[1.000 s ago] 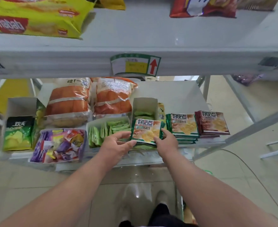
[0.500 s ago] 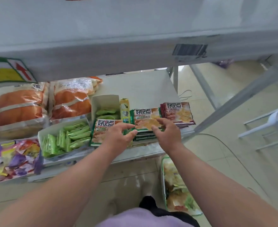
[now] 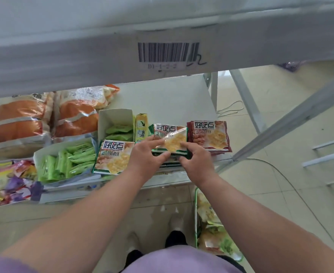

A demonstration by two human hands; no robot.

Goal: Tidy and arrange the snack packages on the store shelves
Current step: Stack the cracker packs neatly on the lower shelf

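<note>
White shelving fills my view, the upper shelf edge (image 3: 103,62) and its barcode label (image 3: 168,52) blocking what lies behind. On the lower shelf (image 3: 162,99), my left hand (image 3: 145,156) and right hand (image 3: 196,161) both pinch the green cracker packet (image 3: 171,140), between another green packet (image 3: 113,157) and the red packet (image 3: 209,134). Green-sachet boxes (image 3: 67,160) sit left.
</note>
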